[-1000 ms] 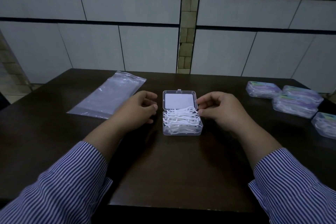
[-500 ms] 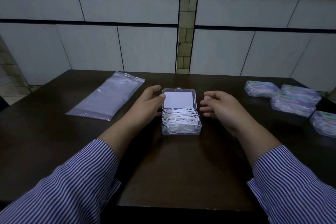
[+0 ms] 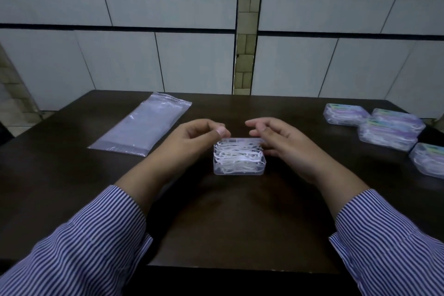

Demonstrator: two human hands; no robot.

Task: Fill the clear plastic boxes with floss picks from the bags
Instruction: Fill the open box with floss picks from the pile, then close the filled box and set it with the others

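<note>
A clear plastic box [image 3: 239,168] stands in the middle of the dark table [image 3: 228,223], heaped with white floss picks [image 3: 237,154]. Its hinged lid [image 3: 242,140] is tipped forward and shows almost edge-on above the picks. My left hand [image 3: 192,142] pinches the lid's left end between thumb and curled fingers. On the other side, my right hand [image 3: 286,142] holds the lid's right end with thumb and fingertips. A flat, empty clear bag [image 3: 144,127] lies to the left of the box.
Several closed, filled boxes with purple labels [image 3: 389,134] are grouped at the table's right edge. The table's near edge runs just below my striped sleeves. A tiled wall stands behind the table.
Both hands rose from beside the box to the lid's two ends. The lid, which lay open and flat behind the box, has swung forward over the picks.
</note>
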